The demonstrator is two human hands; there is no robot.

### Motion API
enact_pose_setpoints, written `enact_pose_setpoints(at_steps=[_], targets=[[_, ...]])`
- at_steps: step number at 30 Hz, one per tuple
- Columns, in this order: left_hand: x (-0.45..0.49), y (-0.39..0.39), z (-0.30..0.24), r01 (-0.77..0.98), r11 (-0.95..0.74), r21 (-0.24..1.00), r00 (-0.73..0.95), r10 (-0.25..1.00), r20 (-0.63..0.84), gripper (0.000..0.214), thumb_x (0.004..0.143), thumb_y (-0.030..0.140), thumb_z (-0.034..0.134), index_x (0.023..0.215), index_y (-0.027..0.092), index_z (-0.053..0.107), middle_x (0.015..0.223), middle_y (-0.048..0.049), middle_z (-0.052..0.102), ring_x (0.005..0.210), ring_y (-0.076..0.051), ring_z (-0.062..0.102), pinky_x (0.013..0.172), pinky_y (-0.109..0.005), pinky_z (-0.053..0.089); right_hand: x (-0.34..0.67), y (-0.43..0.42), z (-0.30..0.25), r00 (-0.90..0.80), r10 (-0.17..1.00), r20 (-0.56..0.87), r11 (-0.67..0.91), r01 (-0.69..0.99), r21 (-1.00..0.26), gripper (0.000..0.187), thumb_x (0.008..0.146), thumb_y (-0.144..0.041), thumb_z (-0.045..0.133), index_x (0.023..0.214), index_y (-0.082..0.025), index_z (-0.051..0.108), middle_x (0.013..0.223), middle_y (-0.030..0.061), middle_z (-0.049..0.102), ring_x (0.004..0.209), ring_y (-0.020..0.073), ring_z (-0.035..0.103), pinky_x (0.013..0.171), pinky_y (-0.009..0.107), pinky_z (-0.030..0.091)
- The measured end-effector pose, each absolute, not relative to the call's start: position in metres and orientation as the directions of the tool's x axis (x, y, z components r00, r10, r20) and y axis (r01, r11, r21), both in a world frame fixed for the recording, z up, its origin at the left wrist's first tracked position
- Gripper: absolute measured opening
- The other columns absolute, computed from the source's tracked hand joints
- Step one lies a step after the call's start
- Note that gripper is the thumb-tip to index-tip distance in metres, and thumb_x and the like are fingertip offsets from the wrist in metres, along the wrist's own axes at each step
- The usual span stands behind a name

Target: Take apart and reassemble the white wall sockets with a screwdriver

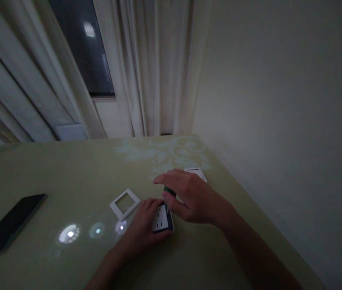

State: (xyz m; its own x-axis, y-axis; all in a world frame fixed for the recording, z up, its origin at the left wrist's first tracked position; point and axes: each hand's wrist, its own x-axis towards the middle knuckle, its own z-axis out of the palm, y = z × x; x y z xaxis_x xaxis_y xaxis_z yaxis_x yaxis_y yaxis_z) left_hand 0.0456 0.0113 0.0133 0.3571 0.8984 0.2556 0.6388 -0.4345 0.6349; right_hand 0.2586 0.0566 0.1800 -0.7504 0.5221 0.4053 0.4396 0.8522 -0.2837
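A white wall socket with dark slots and a dark edge rests on the table, tilted in view. My left hand is closed around it, fingers along its far side and thumb along its near side. Over the socket's far right corner, my right hand grips a screwdriver by its dark green handle. Its thin shaft points down at the socket's edge; the tip is too small to make out. Just left of my left hand lies a white square frame with an open middle.
Beyond my right hand lies a white plate, partly covered by it. A dark flat tablet-like object is at the left of the green table. The wall runs along the table's right edge, and curtains hang behind.
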Motion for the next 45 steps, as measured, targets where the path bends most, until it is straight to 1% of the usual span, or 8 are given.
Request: enact_pose_setpoints(at_steps=[4, 9, 13, 26, 31, 36, 41, 45], targets=[[0.046, 0.01, 0.012, 0.647, -0.413, 0.641, 0.352, 0.907, 0.23, 0.08, 0.08, 0.043, 0.09, 0.151, 0.029, 0.055, 0.148, -0.0145, 0.063, 0.135, -0.042, 0.059, 0.115, -0.066, 0.05, 0.259, 0.056, 0.181, -0.649, 0.661, 0.377, 0.746, 0.624, -0.233, 0.034, 0.108, -0.048, 0.053, 0.108, -0.02, 0.072, 0.082, 0.0052, 0.078, 0.076, 0.0233, 0.07, 0.07, 0.033, 0.043], [0.047, 0.006, 0.015, 0.647, -0.406, 0.645, 0.343, 0.911, 0.229, 0.077, 0.085, 0.041, 0.087, 0.153, 0.034, 0.053, 0.15, -0.0096, 0.062, 0.135, -0.04, 0.059, 0.117, -0.061, 0.05, 0.258, 0.053, 0.184, -0.744, 0.546, 0.385, 0.838, 0.478, -0.265, 0.031, 0.109, -0.031, 0.049, 0.131, -0.019, 0.066, 0.113, 0.0091, 0.08, 0.102, 0.0241, 0.072, 0.083, 0.033, 0.047], [0.047, 0.006, 0.016, 0.647, -0.403, 0.647, 0.352, 0.911, 0.215, 0.079, 0.084, 0.043, 0.088, 0.153, 0.031, 0.053, 0.15, -0.0128, 0.062, 0.136, -0.042, 0.057, 0.116, -0.064, 0.049, 0.259, 0.052, 0.188, -0.642, 0.689, 0.337, 0.718, 0.668, -0.197, 0.034, 0.11, -0.046, 0.05, 0.103, -0.019, 0.071, 0.08, 0.0061, 0.077, 0.074, 0.0233, 0.069, 0.07, 0.033, 0.04], [0.038, 0.006, 0.027, 0.589, -0.453, 0.669, 0.37, 0.887, 0.275, 0.079, 0.077, 0.056, 0.092, 0.145, 0.031, 0.063, 0.144, -0.0129, 0.067, 0.134, -0.043, 0.059, 0.117, -0.065, 0.047, 0.255, 0.049, 0.184, -0.735, 0.558, 0.386, 0.829, 0.517, -0.213, 0.026, 0.101, -0.032, 0.052, 0.118, -0.019, 0.066, 0.102, 0.0065, 0.077, 0.088, 0.0222, 0.068, 0.071, 0.033, 0.037], [0.053, 0.006, 0.052, 0.461, -0.397, 0.794, 0.237, 0.917, 0.32, 0.032, 0.104, 0.049, 0.061, 0.12, 0.027, 0.077, 0.12, -0.0088, 0.08, 0.109, -0.031, 0.072, 0.099, -0.044, 0.058, 0.253, 0.052, 0.182, -0.675, 0.604, 0.424, 0.784, 0.598, -0.166, 0.046, 0.111, -0.058, 0.044, 0.1, -0.02, 0.068, 0.086, 0.0044, 0.075, 0.077, 0.0204, 0.067, 0.065, 0.033, 0.029], [0.069, 0.008, 0.056, 0.331, -0.285, 0.9, 0.212, 0.951, 0.223, 0.035, 0.102, 0.043, 0.058, 0.086, 0.02, 0.079, 0.076, -0.0013, 0.078, 0.07, -0.02, 0.07, 0.065, -0.025, 0.052, 0.254, 0.05, 0.181, -0.635, 0.64, 0.432, 0.751, 0.635, -0.18, 0.046, 0.108, -0.064, 0.052, 0.101, -0.02, 0.067, 0.086, 0.0033, 0.076, 0.074, 0.0195, 0.068, 0.063, 0.033, 0.022], [0.072, 0.01, 0.05, 0.225, -0.188, 0.956, 0.004, 0.981, 0.192, 0.02, 0.08, 0.038, 0.08, 0.076, 0.019, 0.074, 0.075, -0.0019, 0.079, 0.074, -0.024, 0.073, 0.067, -0.028, 0.056, 0.254, 0.044, 0.183, -0.607, 0.7, 0.377, 0.701, 0.685, -0.199, 0.051, 0.101, -0.071, 0.059, 0.095, -0.021, 0.066, 0.074, 0.0019, 0.074, 0.061, 0.018, 0.062, 0.06, 0.034, 0.014], [0.064, 0.009, 0.052, 0.212, -0.19, 0.959, 0.077, 0.981, 0.177, 0.026, 0.087, 0.042, 0.076, 0.098, 0.019, 0.081, 0.098, -0.0082, 0.085, 0.091, -0.028, 0.078, 0.08, -0.034, 0.061, 0.251, 0.042, 0.185, -0.58, 0.72, 0.382, 0.676, 0.709, -0.198, 0.042, 0.098, -0.063, 0.063, 0.097, -0.022, 0.067, 0.071, 0.002, 0.074, 0.06, 0.0185, 0.062, 0.059, 0.033, 0.015]])
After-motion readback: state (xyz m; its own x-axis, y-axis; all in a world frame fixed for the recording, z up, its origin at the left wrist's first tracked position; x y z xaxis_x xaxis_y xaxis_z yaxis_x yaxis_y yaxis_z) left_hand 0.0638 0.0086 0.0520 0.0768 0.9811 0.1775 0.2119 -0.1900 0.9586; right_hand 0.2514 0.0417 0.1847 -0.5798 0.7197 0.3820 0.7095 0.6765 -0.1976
